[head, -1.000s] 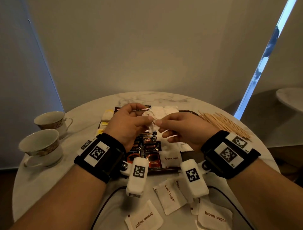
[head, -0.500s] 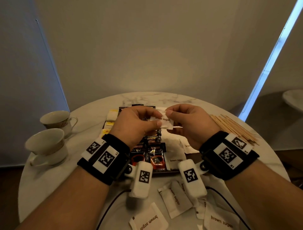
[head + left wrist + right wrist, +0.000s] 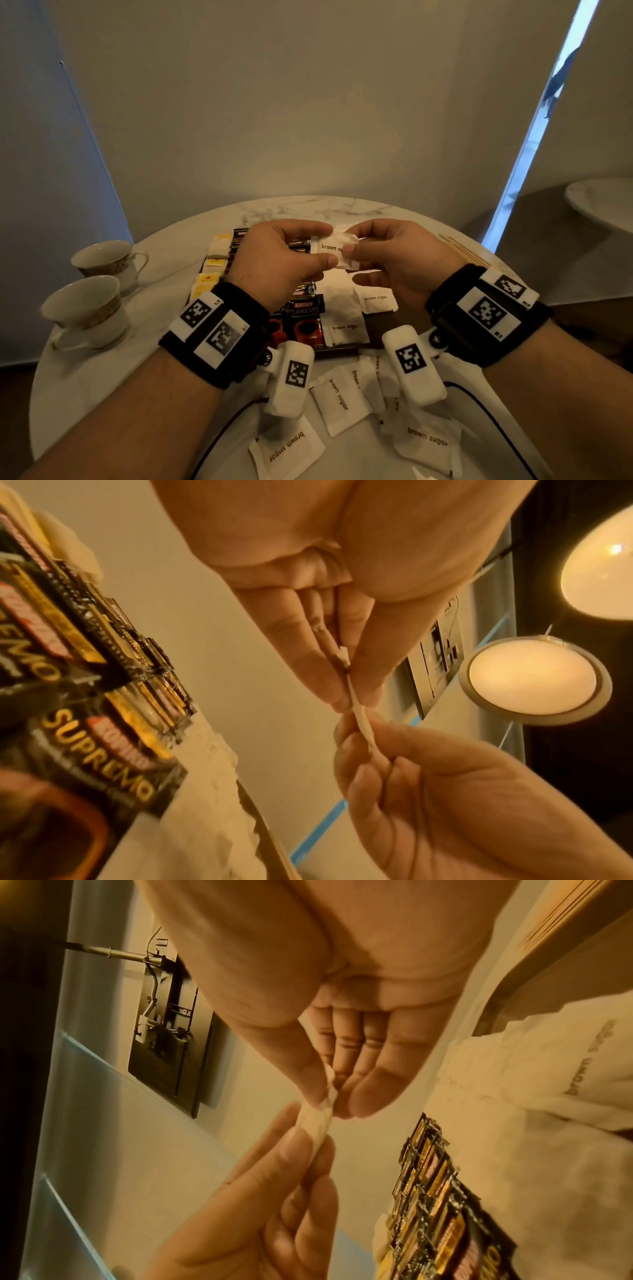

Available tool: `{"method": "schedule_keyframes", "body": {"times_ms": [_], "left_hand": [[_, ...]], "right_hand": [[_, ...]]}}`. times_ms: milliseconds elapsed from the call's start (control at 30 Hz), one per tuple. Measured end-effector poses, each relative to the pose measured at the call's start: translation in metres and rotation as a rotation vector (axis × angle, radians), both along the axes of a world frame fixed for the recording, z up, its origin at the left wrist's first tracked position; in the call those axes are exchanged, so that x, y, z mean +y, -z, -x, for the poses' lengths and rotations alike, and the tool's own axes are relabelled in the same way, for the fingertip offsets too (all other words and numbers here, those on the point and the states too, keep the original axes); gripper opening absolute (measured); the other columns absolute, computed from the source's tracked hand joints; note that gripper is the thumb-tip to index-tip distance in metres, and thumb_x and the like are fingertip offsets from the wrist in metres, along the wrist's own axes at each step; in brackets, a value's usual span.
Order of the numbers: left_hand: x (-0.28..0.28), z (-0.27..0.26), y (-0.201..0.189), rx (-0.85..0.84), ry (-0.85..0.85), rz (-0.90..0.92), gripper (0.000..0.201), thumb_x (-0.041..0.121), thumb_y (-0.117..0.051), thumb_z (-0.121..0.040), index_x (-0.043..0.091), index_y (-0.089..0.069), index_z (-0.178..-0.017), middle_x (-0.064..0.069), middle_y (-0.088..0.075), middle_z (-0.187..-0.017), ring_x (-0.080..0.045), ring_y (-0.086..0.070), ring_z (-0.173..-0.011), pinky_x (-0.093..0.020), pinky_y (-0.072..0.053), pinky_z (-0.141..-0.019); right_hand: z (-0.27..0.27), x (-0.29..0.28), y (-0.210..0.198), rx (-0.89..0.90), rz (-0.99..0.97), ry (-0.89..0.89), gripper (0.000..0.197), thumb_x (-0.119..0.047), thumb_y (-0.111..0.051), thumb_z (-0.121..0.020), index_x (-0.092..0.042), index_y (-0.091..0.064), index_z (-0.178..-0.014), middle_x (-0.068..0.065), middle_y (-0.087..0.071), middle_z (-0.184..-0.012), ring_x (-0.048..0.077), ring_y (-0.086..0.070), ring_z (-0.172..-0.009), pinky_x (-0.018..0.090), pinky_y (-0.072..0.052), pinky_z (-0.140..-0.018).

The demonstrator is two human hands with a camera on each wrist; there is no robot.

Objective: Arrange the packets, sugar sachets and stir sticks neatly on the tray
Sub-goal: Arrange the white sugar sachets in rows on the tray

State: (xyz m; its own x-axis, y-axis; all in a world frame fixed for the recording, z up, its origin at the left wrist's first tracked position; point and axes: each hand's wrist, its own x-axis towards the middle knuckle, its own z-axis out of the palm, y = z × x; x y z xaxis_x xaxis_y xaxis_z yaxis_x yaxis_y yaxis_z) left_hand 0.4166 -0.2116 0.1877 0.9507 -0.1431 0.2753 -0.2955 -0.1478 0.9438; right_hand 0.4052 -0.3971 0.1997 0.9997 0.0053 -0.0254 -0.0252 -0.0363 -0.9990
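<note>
While both hands are hovering above the tray [image 3: 337,350], the left hand [image 3: 274,263] and right hand [image 3: 394,260] are each pinching an end of one brown sugar sachet [image 3: 334,251], apparently flattening it. Coffee packets [image 3: 303,315] and placed sachets [image 3: 344,308] are lying on the tray beneath. Loose sachets [image 3: 339,399] are waiting at six o'clock, stir sticks [image 3: 462,248] at two o'clock, teacups [image 3: 89,305] at nine o'clock. Next, this sachet likely needs lowering squarely beside the placed ones.

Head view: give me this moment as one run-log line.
left hand: pinches sachet | right hand: pinches same sachet | sachet: held above tray | loose sachets: on table | sticks: off tray
</note>
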Motion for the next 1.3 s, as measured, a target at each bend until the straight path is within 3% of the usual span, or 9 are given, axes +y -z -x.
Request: {"method": "schedule_keyframes", "body": {"times_ms": [200,267,400,533,667,867,1033,1133,1300], "left_hand": [[-0.017,0.014,0.007,0.232,0.065,0.057,0.036,-0.008,-0.080,-0.081,0.009,-0.071,-0.111,-0.015,-0.074,-0.106,-0.027,-0.077,-0.080,-0.047,-0.065,-0.079],[-0.018,0.015,0.010,0.265,0.061,0.005,0.033,-0.009,-0.077,-0.083,0.008,-0.069,-0.110,-0.016,-0.074,-0.107,-0.027,-0.077,-0.082,-0.050,-0.064,-0.083],[-0.021,0.020,0.013,0.273,0.074,-0.276,0.023,0.007,-0.080,-0.086,0.015,-0.073,-0.106,-0.005,-0.075,-0.103,-0.022,-0.075,-0.092,-0.041,-0.065,-0.082],[-0.028,0.025,0.017,0.168,0.072,-0.671,0.021,0.028,-0.080,-0.087,0.026,-0.076,-0.108,0.008,-0.072,-0.100,-0.009,-0.071,-0.088,-0.027,-0.061,-0.079],[-0.034,0.025,0.020,0.167,0.078,-0.828,0.019,0.031,-0.078,-0.088,0.028,-0.078,-0.107,0.011,-0.070,-0.102,-0.005,-0.065,-0.096,-0.019,-0.050,-0.072],[-0.041,0.023,0.020,0.188,0.099,-0.886,0.018,0.031,-0.075,-0.092,0.025,-0.078,-0.109,0.013,-0.066,-0.089,-0.004,-0.061,-0.083,-0.017,-0.044,-0.063],[-0.042,0.023,0.021,0.176,0.106,-0.878,0.019,0.030,-0.076,-0.091,0.024,-0.079,-0.108,0.013,-0.064,-0.080,-0.004,-0.060,-0.076,-0.018,-0.046,-0.064],[-0.041,0.023,0.019,0.164,0.096,-0.856,0.019,0.030,-0.076,-0.090,0.025,-0.078,-0.108,0.014,-0.065,-0.085,-0.004,-0.063,-0.084,-0.019,-0.050,-0.068],[-0.047,0.024,0.015,0.143,0.101,-0.854,0.023,0.033,-0.076,-0.088,0.027,-0.078,-0.111,0.017,-0.064,-0.089,-0.005,-0.066,-0.096,-0.020,-0.053,-0.077]], "right_hand": [[0.007,-0.026,0.007,0.157,0.135,0.102,0.012,0.000,-0.068,-0.092,-0.006,-0.073,-0.101,0.011,-0.072,-0.081,0.020,-0.066,-0.071,0.030,-0.058,-0.065],[0.005,-0.037,0.016,0.253,0.197,0.147,0.016,-0.001,-0.068,-0.092,-0.008,-0.073,-0.105,0.012,-0.073,-0.091,0.023,-0.069,-0.084,0.033,-0.060,-0.074],[0.003,-0.052,0.032,0.412,0.256,0.181,0.017,-0.003,-0.069,-0.090,-0.010,-0.073,-0.105,0.015,-0.074,-0.108,0.027,-0.070,-0.104,0.034,-0.058,-0.086],[0.001,-0.053,0.038,0.436,0.303,0.180,0.017,0.000,-0.069,-0.090,-0.006,-0.072,-0.106,0.020,-0.072,-0.114,0.025,-0.065,-0.090,0.034,-0.058,-0.084],[-0.003,-0.051,0.037,0.449,0.345,0.178,0.021,-0.001,-0.070,-0.090,-0.003,-0.071,-0.111,0.017,-0.071,-0.102,0.023,-0.063,-0.080,0.034,-0.058,-0.084],[-0.004,-0.049,0.037,0.471,0.378,0.155,0.020,-0.005,-0.069,-0.093,-0.003,-0.070,-0.112,0.015,-0.070,-0.098,0.024,-0.064,-0.084,0.039,-0.056,-0.099],[0.002,-0.050,0.034,0.399,0.347,0.165,0.018,-0.004,-0.066,-0.095,-0.008,-0.069,-0.112,0.014,-0.071,-0.103,0.022,-0.065,-0.083,0.038,-0.060,-0.091],[0.004,-0.048,0.031,0.238,0.308,0.236,0.011,-0.004,-0.066,-0.094,-0.010,-0.068,-0.103,0.010,-0.069,-0.099,0.018,-0.065,-0.079,0.031,-0.060,-0.076],[0.001,-0.028,0.029,0.296,0.273,0.069,0.019,-0.009,-0.061,-0.099,0.000,-0.069,-0.114,0.016,-0.068,-0.097,0.027,-0.064,-0.086,0.038,-0.056,-0.092]]}}
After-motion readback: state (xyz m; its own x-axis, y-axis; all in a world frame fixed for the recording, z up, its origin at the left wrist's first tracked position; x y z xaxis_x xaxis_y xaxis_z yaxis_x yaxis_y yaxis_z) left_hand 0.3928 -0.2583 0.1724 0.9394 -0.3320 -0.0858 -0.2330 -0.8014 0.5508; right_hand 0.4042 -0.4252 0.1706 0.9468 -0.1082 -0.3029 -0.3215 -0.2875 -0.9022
